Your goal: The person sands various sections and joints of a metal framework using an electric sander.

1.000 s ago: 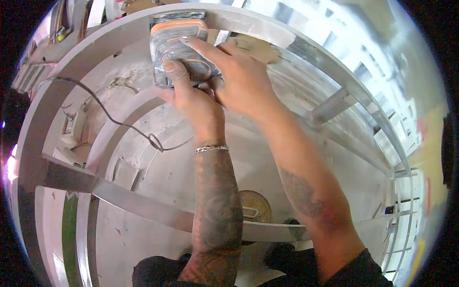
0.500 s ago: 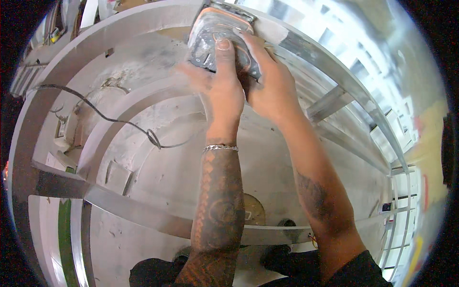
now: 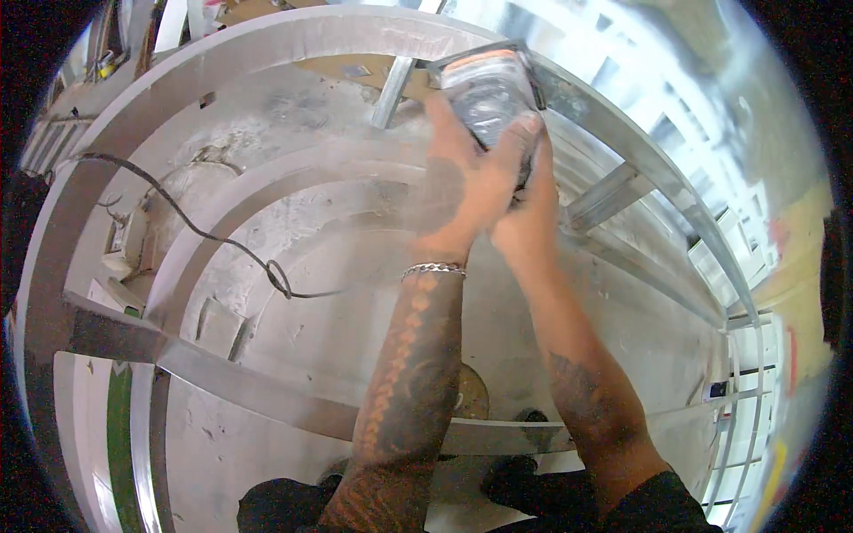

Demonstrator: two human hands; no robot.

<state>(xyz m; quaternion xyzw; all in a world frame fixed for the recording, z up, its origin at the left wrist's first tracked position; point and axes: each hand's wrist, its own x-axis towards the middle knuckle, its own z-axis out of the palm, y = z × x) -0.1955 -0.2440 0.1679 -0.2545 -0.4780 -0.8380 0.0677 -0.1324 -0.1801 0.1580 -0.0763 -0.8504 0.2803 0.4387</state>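
Observation:
Both my hands are closed around a dusty grey-and-orange power sander at the far side. Its flat base rests against the far curved rail of a metal frame. My left hand wraps the sander's left side and rear, its thumb lying across the back; a chain bracelet circles that wrist. Gripping from the right and rear is my right hand, whose fingers are partly hidden behind the tool and the left thumb. The left hand is somewhat blurred by motion.
A dark cord loops across the frame's left part. An inner curved rail and a short crossbar span the frame. On the dusty floor lies a round brown disc. Green-striped white material stands at lower left.
The sander and both hands have moved right along the far curved rail. A short metal strut left of the tool has come into view. The cord has shifted slightly.

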